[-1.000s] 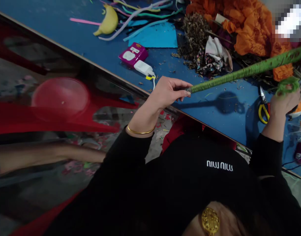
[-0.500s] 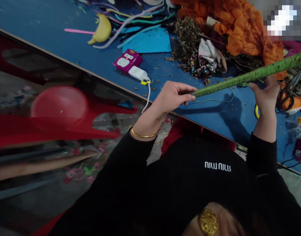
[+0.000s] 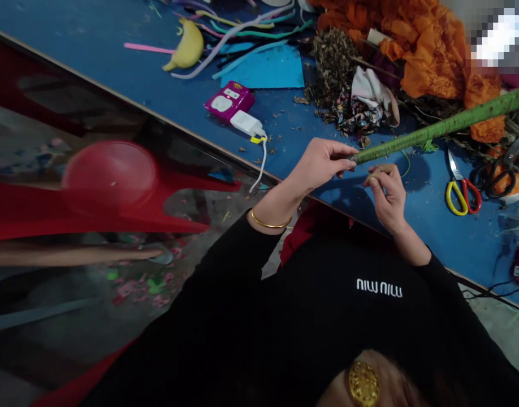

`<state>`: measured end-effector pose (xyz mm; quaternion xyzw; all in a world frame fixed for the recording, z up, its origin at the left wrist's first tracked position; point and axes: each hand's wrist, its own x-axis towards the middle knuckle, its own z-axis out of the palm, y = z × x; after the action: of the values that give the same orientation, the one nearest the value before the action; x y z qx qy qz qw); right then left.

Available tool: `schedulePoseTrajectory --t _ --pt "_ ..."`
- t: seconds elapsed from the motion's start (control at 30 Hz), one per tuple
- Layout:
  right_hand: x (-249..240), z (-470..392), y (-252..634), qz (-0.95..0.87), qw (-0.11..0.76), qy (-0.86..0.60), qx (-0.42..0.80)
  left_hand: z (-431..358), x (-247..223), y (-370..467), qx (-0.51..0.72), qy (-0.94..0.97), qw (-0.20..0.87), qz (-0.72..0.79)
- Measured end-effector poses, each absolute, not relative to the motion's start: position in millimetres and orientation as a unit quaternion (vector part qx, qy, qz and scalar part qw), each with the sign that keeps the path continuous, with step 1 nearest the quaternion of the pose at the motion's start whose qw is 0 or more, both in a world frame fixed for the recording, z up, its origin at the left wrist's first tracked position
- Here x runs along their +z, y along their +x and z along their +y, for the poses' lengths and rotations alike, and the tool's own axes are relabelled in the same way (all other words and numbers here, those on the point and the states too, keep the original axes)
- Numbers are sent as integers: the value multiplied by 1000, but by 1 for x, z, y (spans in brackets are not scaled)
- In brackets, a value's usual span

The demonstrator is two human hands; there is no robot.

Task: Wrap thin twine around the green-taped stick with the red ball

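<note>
A long green stick (image 3: 441, 125) slants up to the right over the blue table. Its near end is pinched between the thumb and fingers of my left hand (image 3: 325, 163). Just right of that end, below the stick, my right hand (image 3: 386, 192) is closed in a pinch, apart from my left hand. What its fingertips hold is too small to make out. A thin green string (image 3: 407, 163) curves beside my right hand, under the stick. Scissors with yellow and red handles (image 3: 463, 198) lie to the right of my right hand.
Black scissors (image 3: 499, 169), orange cloth (image 3: 433, 48) and dried plant matter (image 3: 333, 62) lie beyond. A purple socket (image 3: 229, 103) with a white plug, a yellow banana shape (image 3: 188, 46) and a blue sheet (image 3: 272, 68) are farther left. A red stool (image 3: 111, 175) stands left of the table.
My right hand has moved left and down from the stick's middle toward its near end, and its fingers have closed. The yellow and red scissors now show fully.
</note>
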<state>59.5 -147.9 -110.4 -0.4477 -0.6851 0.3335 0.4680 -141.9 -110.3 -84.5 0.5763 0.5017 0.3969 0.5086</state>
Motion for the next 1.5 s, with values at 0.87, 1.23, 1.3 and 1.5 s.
schedulePoseTrajectory --t 0.87,1.23,1.3,1.5 --pt "-132 -147 36 -449 555 -466 523 -102 -141 -116 274 646 409 584" --pt "-99 -96 62 -708 430 -392 401 -105 -122 -116 179 699 353 595" --pt "-99 -89 59 -717 412 -394 401 -106 -119 -116 168 703 330 607" --pt "-110 -70 46 -661 425 -424 450 -115 -118 -114 148 743 235 609"
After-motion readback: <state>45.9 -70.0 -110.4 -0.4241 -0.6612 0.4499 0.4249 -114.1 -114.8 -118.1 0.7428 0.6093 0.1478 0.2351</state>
